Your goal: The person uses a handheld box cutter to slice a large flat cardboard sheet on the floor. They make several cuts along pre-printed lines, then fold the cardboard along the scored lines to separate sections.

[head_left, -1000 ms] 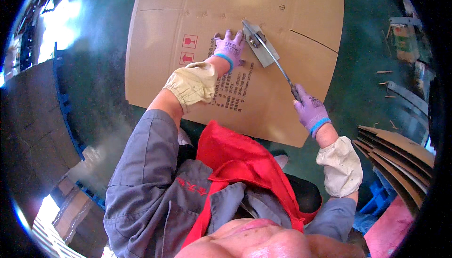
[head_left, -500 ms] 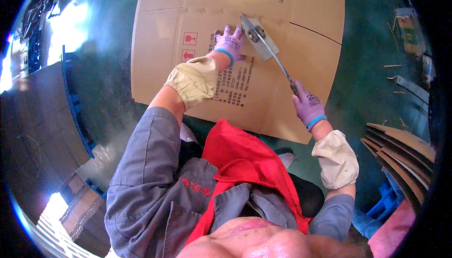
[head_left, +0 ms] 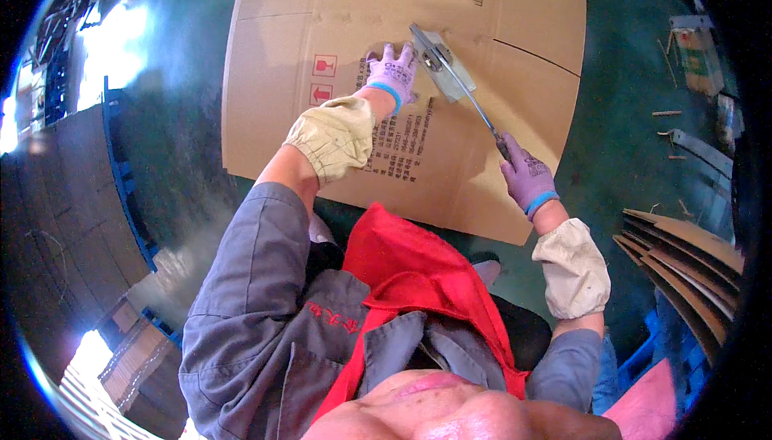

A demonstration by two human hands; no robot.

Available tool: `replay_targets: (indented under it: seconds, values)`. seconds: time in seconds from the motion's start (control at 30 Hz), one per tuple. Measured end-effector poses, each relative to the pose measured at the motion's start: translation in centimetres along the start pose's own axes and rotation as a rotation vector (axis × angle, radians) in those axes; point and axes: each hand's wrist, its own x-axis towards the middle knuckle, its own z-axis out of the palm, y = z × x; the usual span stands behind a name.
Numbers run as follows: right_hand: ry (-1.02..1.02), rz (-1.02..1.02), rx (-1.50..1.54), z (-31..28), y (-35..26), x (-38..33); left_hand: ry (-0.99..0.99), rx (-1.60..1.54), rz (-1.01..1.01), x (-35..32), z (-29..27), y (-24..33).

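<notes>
Little has moved since a second ago: both hands, the tool and the cardboard sit slightly higher in the view, in nearly the same places relative to one another. The right hand [head_left: 529, 176], in a soft lilac glove with a blue cuff, has its fingers wrapped round the dark grip of a long-handled tool [head_left: 476, 108]. The tool's slim, smooth metal shaft slants up and leftward to a flat, pale grey plate [head_left: 447, 86] with a small metal fitting, lying over the middle of the cardboard sheet [head_left: 466, 151]. Just beside the plate, the left hand [head_left: 392, 70], gloved alike, lies on the board with its fingers spread and gripping nothing. The sheet is broad, matte and brown, with faint crease lines, dark print, two red square symbols and a narrow dark slit [head_left: 537, 58] at its right. Loose cream fabric sleeve covers [head_left: 330, 141] bunch round both forearms above a smooth red apron [head_left: 418, 267]. Layered cardboard [head_left: 683, 263] fans out at the right, over dark green floor [head_left: 193, 135].
</notes>
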Motion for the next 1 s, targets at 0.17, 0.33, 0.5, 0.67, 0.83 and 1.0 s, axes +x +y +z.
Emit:
replay_targets:
  seconds: [0.17, 0.33, 0.5, 0.67, 0.83, 1.0]
  values:
    - [0.054, -0.053, -0.003, 1.1, 0.8, 0.2, -0.008, -0.002, 0.012, 0.0, 0.4, -0.1]
    - [0.056, -0.083, -0.005, -0.7, -1.2, 0.2, 0.007, 0.039, -0.003, 0.3, 1.0, -0.6]
    - [0.055, -0.047, 0.018, 1.0, 1.0, 0.0, -0.025, -0.040, 0.007, 0.0, -0.5, 0.1]
    - [-0.040, 0.026, -0.032, -0.4, -1.7, 0.3, 0.005, 0.046, -0.032, 0.5, 1.8, -0.5]
    - [0.115, -0.001, 0.026, 7.5, 4.1, 2.4, 0.008, -0.021, -0.002, 0.1, 0.4, 0.9]
    - [0.080, -0.031, 0.088, 5.6, 2.2, -0.8, 0.074, -0.098, 0.069, -0.5, 1.9, 0.1]
